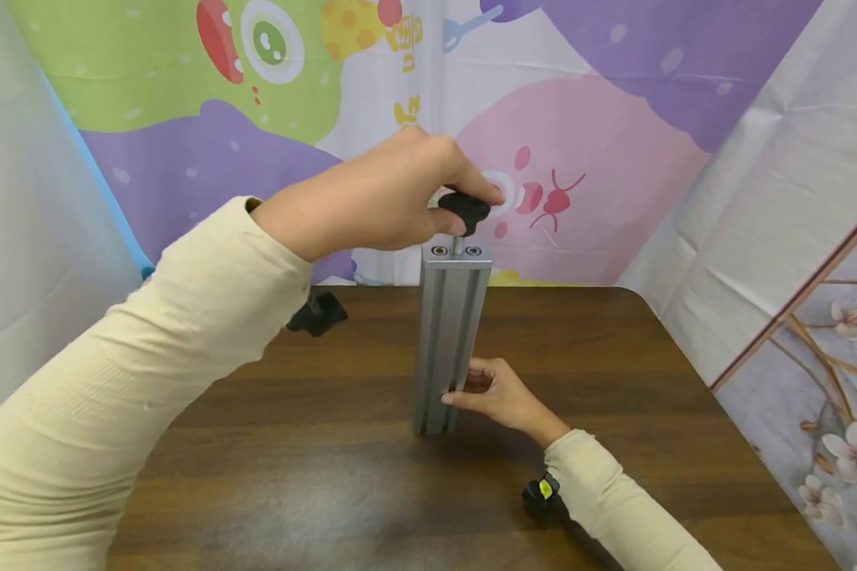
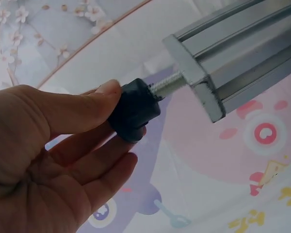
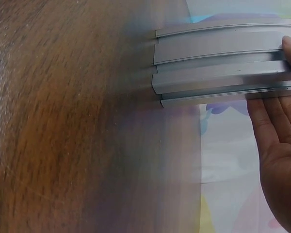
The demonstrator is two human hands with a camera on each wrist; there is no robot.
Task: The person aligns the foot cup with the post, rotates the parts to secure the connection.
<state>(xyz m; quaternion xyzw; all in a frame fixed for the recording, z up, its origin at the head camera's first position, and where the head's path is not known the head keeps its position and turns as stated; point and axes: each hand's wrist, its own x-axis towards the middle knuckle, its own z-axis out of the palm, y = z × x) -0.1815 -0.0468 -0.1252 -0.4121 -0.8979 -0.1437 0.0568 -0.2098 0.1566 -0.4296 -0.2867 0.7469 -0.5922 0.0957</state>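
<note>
Black knob (image 1: 466, 208) between left hand's fingers (image 1: 482, 183); yellow lettering (image 1: 407, 36) unreadable.

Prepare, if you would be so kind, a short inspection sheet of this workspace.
Surface: brown wood-grain table.
Job's things: silver profile, roughly upright; black knob above it, with a threaded stud between them.
Clutter: nothing seen.
Hands: left hand pinches the knob; right hand grips the profile's lower part.
Cables: nothing seen.
Surroundings: cartoon curtain behind; flower-print panel at the right of the head view.
</note>
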